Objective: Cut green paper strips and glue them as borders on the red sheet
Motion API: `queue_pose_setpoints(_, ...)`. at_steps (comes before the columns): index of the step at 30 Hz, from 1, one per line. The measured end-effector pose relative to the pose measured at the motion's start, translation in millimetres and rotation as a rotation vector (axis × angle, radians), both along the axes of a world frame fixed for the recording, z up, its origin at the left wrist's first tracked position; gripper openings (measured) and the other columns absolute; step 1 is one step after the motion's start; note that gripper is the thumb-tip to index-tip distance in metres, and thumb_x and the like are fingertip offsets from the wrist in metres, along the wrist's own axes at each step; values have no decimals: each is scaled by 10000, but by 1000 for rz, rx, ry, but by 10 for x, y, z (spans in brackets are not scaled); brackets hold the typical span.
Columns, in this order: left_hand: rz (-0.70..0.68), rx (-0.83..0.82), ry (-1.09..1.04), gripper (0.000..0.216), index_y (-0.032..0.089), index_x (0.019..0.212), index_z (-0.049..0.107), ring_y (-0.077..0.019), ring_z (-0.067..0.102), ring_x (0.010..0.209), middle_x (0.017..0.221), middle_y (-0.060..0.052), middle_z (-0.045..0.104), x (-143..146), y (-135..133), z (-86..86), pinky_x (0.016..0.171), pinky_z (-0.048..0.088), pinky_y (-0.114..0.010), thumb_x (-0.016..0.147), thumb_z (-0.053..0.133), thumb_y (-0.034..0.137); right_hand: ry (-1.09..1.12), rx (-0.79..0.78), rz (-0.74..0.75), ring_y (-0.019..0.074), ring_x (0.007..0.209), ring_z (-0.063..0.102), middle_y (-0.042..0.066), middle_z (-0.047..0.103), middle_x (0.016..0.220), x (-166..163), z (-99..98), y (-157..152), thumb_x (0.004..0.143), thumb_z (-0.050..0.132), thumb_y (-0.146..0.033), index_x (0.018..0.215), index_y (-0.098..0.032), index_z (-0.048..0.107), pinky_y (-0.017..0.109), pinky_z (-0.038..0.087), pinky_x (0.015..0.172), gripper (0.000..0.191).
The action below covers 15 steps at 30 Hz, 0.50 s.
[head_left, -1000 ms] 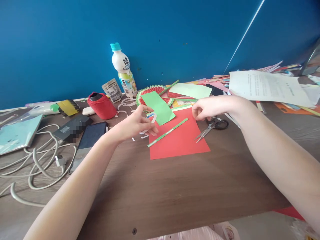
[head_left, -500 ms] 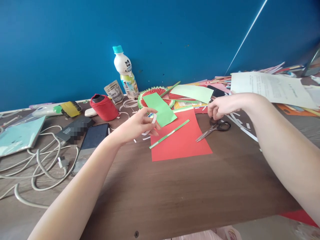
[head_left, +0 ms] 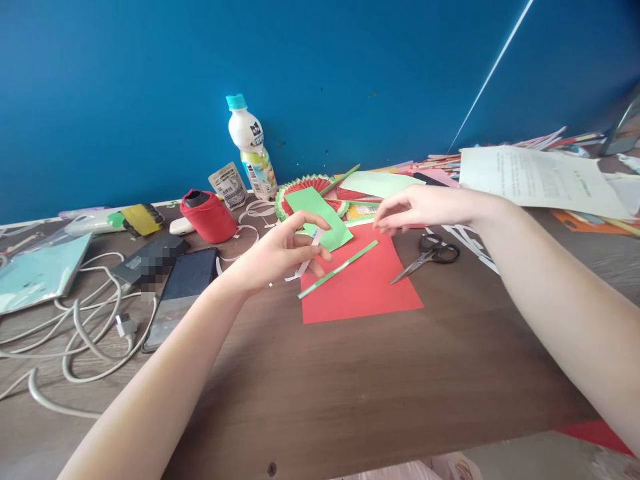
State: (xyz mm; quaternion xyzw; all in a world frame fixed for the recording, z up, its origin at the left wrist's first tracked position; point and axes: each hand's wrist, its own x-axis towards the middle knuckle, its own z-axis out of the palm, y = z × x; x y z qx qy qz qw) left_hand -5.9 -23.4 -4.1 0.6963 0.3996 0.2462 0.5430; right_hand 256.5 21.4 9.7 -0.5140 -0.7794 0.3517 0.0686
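Observation:
My left hand [head_left: 280,255] hovers just left of a red paper sheet [head_left: 367,290], its fingers curled round a thin white paper strip [head_left: 306,261]. A narrow green strip [head_left: 340,268] lies slantwise on the red sheet beside that hand. A green paper rectangle [head_left: 320,217] rests behind it, partly over a pleated red and green paper fan [head_left: 300,187]. My right hand [head_left: 417,207] is held above the red sheet's far edge, fingers stretched out to the left and holding nothing. Black-handled scissors [head_left: 433,255] lie on the table just under and right of it.
A white bottle [head_left: 250,150], a small packet [head_left: 227,183] and a red pouch [head_left: 207,217] stand by the blue wall. A phone [head_left: 183,283], a dark device and white cables [head_left: 75,327] lie at left. A printed sheet [head_left: 535,180] and coloured paper scraps pile at right.
My right hand left the scissors' handles and swung left over the red sheet, its fingers now stretched out. My left hand shifted slightly right with the white strip.

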Motion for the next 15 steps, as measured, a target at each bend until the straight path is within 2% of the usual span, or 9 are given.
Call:
queue_pose_setpoints(4,-40,-29,-62,269,244,1071,438,-120,642,616,776,6,640,47,-44,-9,481,398,-201,816,524,238,250,73,116,200,959,579,37,647,1033,-299,-1,-153,751,587,-390,925,-231,632,329,440,785,240)
queue_pose_setpoints(7,-50,-37,-76,311,253,1114,431,-124,647,626,768,9,639,67,-62,-13,506,415,-207,818,524,235,382,66,168,205,958,574,53,642,1037,-479,-101,-223,735,608,-391,923,-206,607,332,441,771,264)
queue_pose_setpoints(11,-63,-24,-58,330,255,1142,444,-123,652,631,756,13,634,79,-62,-28,498,410,-197,821,518,236,582,58,111,183,859,592,40,643,890,-635,-263,-250,727,624,-383,815,-190,528,327,448,737,233)
queue_pose_setpoints(15,-59,-1,-54,405,260,1196,389,-128,661,631,766,10,646,96,-56,-57,499,413,-197,814,521,226,632,58,98,160,810,577,11,608,811,-656,-302,-243,718,634,-339,766,-188,518,314,440,728,196)
